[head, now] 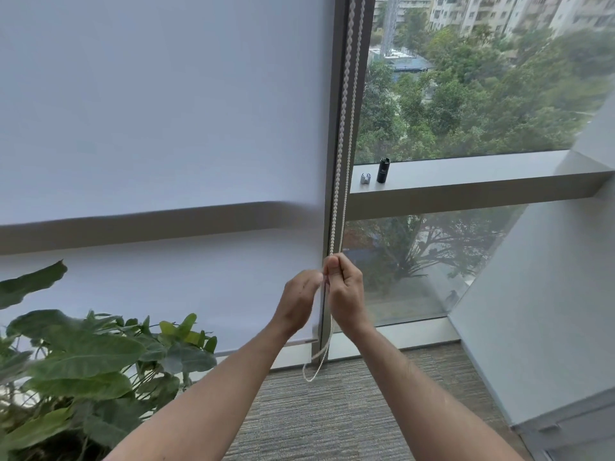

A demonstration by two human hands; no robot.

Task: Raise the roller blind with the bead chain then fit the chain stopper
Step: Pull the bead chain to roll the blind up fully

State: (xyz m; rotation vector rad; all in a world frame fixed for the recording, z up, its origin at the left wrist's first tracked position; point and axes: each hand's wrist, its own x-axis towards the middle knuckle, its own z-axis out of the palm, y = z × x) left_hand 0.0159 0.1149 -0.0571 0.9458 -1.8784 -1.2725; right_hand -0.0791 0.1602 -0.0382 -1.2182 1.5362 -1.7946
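Right hand (344, 287): we grip the bead chain (342, 128), fingers curled round it.
Left hand (299, 299): pinches the strand just beside.
Chain axis: vertical, rising above our fists.
Stopper (365, 178): on the sill's left end, up-right, nearer our right hand.

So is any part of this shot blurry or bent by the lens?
Head view: the left hand and the roller blind along its ledge line look motion-smeared; the right hand on the bead chain is sharper; the wide lens bows the window frame and ledge; soft daylight, no glare.
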